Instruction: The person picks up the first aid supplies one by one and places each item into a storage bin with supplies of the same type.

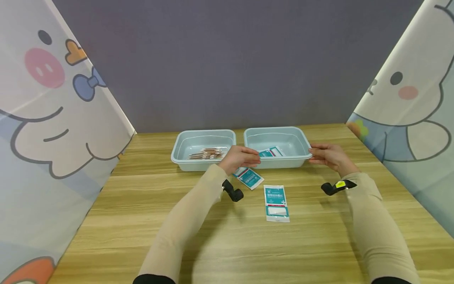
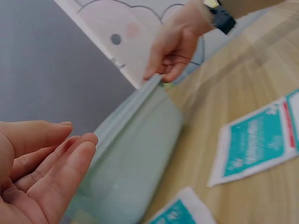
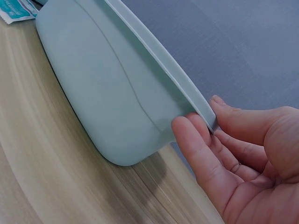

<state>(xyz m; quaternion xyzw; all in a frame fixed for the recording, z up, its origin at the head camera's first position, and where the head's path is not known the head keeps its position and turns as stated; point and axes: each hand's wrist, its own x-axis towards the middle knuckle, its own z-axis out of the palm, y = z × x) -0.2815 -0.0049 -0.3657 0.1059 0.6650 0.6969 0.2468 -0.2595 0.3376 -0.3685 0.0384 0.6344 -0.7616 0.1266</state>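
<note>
Two pale blue-green plastic basins stand side by side toward the back of the table. My right hand [image 1: 328, 157] pinches the rim at the right end of the right basin [image 1: 283, 162], thumb above and fingers below, as the right wrist view shows. At that basin's left end is my left hand [image 1: 242, 157], its fingertips right at the rim and a gap between thumb and fingers in the left wrist view. A teal and white packet [image 1: 272, 152] lies inside the right basin. Several swabs [image 1: 207, 154] with brown sticks lie in the left basin [image 1: 181, 152].
On the wooden table [image 1: 227, 244], one teal and white packet [image 1: 251, 178] lies below my left hand, and another packet [image 1: 276, 203] lies nearer the front. A grey panel [image 1: 227, 63] rises behind the basins. Cartoon-printed panels [image 1: 418, 130] flank both sides.
</note>
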